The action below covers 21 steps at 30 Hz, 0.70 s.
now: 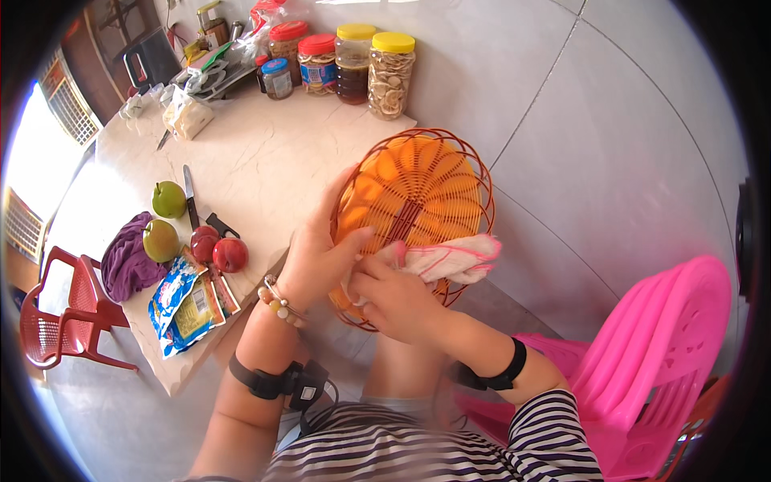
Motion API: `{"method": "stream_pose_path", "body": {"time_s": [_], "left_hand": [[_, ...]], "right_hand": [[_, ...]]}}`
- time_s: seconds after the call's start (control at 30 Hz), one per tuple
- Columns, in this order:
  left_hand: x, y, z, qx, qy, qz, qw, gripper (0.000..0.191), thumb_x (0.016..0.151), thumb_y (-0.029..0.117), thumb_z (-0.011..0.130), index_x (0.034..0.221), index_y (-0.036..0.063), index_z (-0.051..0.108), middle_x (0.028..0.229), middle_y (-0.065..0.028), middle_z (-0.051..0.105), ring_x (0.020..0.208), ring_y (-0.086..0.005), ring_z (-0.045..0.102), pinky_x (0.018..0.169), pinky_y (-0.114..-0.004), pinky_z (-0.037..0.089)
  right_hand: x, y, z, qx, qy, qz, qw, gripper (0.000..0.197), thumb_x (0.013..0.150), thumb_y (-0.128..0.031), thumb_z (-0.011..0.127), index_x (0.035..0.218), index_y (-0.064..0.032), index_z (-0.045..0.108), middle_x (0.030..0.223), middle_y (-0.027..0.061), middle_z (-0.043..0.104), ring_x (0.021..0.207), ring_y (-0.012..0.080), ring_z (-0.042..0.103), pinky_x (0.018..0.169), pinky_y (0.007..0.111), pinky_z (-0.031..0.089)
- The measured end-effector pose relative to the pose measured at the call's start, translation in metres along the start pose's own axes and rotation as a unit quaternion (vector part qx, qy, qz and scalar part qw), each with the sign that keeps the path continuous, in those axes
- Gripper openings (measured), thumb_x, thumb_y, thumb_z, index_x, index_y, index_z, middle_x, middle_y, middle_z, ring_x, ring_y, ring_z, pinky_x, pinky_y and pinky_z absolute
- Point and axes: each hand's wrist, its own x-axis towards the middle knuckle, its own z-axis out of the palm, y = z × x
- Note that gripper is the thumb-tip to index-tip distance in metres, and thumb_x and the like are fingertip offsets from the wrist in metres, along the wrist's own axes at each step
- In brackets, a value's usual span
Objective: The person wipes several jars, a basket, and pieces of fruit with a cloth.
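An oval woven basket (pixel 415 175), orange with a dark red looped rim, is held up in front of me, tilted beside the table's edge. My left hand (pixel 322 247) grips its left side, thumb over the weave. In my right hand (pixel 394 298) is a white cloth with pink stripes (pixel 455 258), bunched against the basket's lower part. The fingertips of the right hand are partly hidden in the cloth, close to my left thumb.
On the marble-look table (pixel 259 150) lie two green pears (pixel 168 200), red fruits (pixel 230 255), knives (pixel 190 193), a purple cloth (pixel 129 256) and printed packets (pixel 187 307). Lidded jars (pixel 391 75) line the wall. A pink plastic chair (pixel 647 355) stands right, a red chair (pixel 78 307) left.
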Motion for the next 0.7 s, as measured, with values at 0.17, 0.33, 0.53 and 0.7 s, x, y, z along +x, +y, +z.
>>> {"method": "stream_pose_path", "body": {"time_s": [0.17,0.33,0.53,0.7], "left_hand": [[-0.008,-0.020,-0.007,-0.049,0.043,-0.064,0.996,0.063,0.084,-0.010,0.053,0.142,0.0048,0.034,0.126,-0.0126,0.055,0.112,-0.0164,0.056,0.093,-0.029,0.047],[-0.016,-0.049,-0.015,-0.096,0.152,-0.170,0.969,0.052,0.089,-0.007,0.053,0.137,0.0038,0.038,0.114,-0.0112,0.062,0.100,-0.0148,0.062,0.080,-0.026,0.053],[-0.012,-0.044,-0.018,-0.331,0.122,-0.255,0.900,0.050,0.093,0.003,0.054,0.139,0.0030,0.034,0.118,-0.0148,0.061,0.095,-0.0218,0.066,0.079,-0.033,0.058],[-0.022,-0.055,0.007,-0.366,-0.035,-0.229,0.901,0.041,0.094,0.000,0.048,0.134,-0.0001,0.040,0.122,-0.0159,0.058,0.103,-0.0240,0.062,0.086,-0.036,0.054]], "right_hand": [[-0.006,0.005,-0.052,0.120,-0.121,0.083,0.982,0.019,0.069,0.000,0.056,0.087,-0.0059,0.057,0.098,0.0098,0.056,0.087,0.0230,0.057,0.073,0.033,0.047],[-0.028,-0.025,-0.150,0.425,0.336,0.156,0.826,0.022,0.075,-0.005,0.051,0.096,-0.0031,0.055,0.094,0.0086,0.059,0.086,0.0174,0.061,0.077,0.031,0.051],[-0.027,-0.058,-0.147,0.198,0.552,0.032,0.809,0.029,0.078,-0.011,0.046,0.104,0.0003,0.054,0.104,0.0135,0.056,0.093,0.0243,0.059,0.085,0.039,0.050],[-0.020,-0.050,-0.055,-0.021,0.296,-0.165,0.941,0.031,0.074,-0.006,0.073,0.102,-0.0058,0.060,0.115,0.0175,0.058,0.100,0.0299,0.060,0.085,0.043,0.049]]}}
